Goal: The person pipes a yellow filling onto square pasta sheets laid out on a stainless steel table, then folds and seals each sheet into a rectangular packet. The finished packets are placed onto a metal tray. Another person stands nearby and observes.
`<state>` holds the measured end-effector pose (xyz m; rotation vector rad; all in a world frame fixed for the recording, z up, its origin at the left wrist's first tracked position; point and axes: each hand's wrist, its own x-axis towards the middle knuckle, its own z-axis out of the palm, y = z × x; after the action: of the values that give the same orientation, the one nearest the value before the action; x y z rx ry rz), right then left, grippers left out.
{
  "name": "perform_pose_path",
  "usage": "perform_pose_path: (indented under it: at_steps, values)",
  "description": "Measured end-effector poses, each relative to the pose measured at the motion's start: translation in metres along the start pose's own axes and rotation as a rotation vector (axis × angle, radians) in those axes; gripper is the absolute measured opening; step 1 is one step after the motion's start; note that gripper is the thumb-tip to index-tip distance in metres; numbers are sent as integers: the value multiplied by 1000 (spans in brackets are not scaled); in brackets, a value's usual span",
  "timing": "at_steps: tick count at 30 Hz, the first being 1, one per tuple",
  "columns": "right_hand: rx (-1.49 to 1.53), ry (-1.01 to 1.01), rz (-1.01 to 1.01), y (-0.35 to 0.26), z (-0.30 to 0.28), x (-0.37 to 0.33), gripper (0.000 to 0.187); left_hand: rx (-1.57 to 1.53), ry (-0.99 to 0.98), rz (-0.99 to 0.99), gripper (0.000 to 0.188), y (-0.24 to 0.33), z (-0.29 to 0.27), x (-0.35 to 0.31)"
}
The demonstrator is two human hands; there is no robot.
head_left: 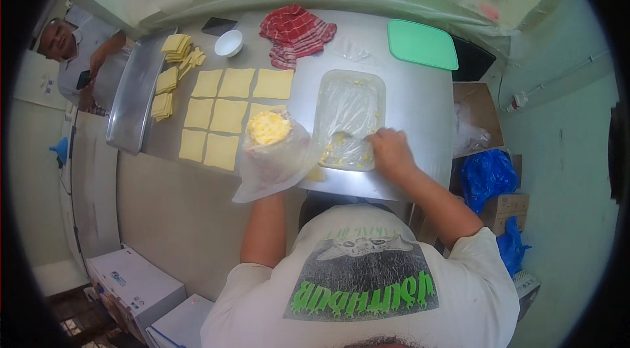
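Note:
A clear plastic bag (279, 171) is draped over my left hand, its mouth turned up. Creamy yellow-and-white filling (269, 127) bulges from that mouth. The bag covers my left hand (266, 158), which cups it from below. To the right of it, a shallow rectangular container (323, 102), clear and smeared with yellow bits, lies on the table. My right hand (392, 151) is at the container's right rim, with curled fingers; what they grip, if anything, is hidden. Flat dough squares (228, 116) lie in rows left of the bag, the nearest ones partly behind it.
Stacked dough pieces (167, 80) line a metal tray (131, 108) at the left. Farther back are a white bowl (228, 43), a red checked cloth (295, 33) and a green lid (422, 44). A person (82, 53) stands at far left. Boxes and blue bags (487, 174) sit right of the table.

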<state>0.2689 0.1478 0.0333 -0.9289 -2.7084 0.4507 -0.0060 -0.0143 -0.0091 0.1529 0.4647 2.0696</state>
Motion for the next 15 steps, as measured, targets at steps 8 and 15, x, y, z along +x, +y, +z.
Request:
perform_pose_path:
  at_steps: [8,15]
  values:
    - [160,-33,-43,-19,11,-2,22,72,-17,23,81,-11,12,-8]
    - [13,-235,-90,-5,-34,-4,17,94,-35,-3,83,-18,6,-4]
